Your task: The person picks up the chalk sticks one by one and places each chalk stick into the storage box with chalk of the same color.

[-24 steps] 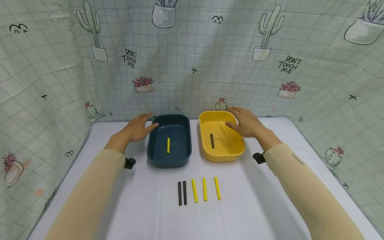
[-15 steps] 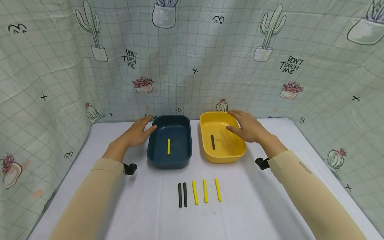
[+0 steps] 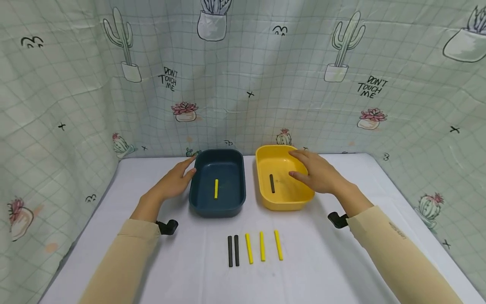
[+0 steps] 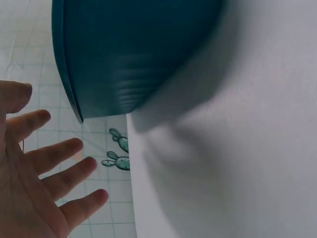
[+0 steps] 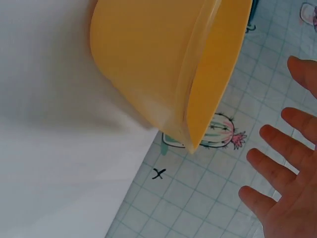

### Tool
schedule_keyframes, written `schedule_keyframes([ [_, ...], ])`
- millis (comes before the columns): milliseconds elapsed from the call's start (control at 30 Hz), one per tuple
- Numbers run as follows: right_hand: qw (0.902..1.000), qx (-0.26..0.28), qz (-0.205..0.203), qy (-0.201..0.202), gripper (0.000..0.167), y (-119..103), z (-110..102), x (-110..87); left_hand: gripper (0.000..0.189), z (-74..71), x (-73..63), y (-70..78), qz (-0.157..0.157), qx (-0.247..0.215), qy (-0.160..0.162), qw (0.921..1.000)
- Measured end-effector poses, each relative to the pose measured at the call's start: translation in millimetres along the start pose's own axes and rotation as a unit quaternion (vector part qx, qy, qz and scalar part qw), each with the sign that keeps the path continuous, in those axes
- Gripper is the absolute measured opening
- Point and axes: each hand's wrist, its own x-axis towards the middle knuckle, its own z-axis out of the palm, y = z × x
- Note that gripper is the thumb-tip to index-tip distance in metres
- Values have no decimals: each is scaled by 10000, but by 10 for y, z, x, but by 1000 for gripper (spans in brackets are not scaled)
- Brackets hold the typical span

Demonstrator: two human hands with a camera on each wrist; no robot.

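Note:
Beside the left rim of the dark blue tub [image 3: 229, 169], my left hand [image 3: 172, 182] hovers with its fingers spread and nothing in it. The left wrist view shows a gap between those fingers [image 4: 57, 156] and the tub wall [image 4: 133, 54]. My right hand [image 3: 320, 172] is over the right rim of the yellow tub [image 3: 289, 206], also holding nothing. From the right wrist, its spread fingers [image 5: 275, 168] appear apart from the yellow wall [image 5: 143, 59]. One yellow stick [image 3: 216, 189] lies in the blue tub, one black stick [image 3: 272, 183] in the yellow tub.
In front of the tubs, two black sticks [image 3: 230, 251] and three yellow sticks [image 3: 262, 246] lie in a row on the white tablecloth [image 3: 212, 283]. A cactus-print curtain [image 3: 243, 63] hangs behind and at both sides.
Both hands have drawn back a little toward me from the far ends of the tubs. The head view has tilted slightly up. The tubs and sticks keep their places.

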Motion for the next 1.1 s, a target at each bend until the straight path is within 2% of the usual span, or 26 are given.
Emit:
schedule_keyframes([
  [267, 9997, 205, -130, 63, 69, -107, 99, -156, 58, 155, -60, -63, -29, -476, -21, 9989],
  [733, 9940, 82, -897, 613, 56, -361, 218, -431, 56, 292, -133, -176, 19, -1063, -52, 9943],
  [1100, 9919, 71, -1118, 603, 45, -512, 305, -620, 55, 379, -147, -194, 118, -1415, 49, 9899],
])
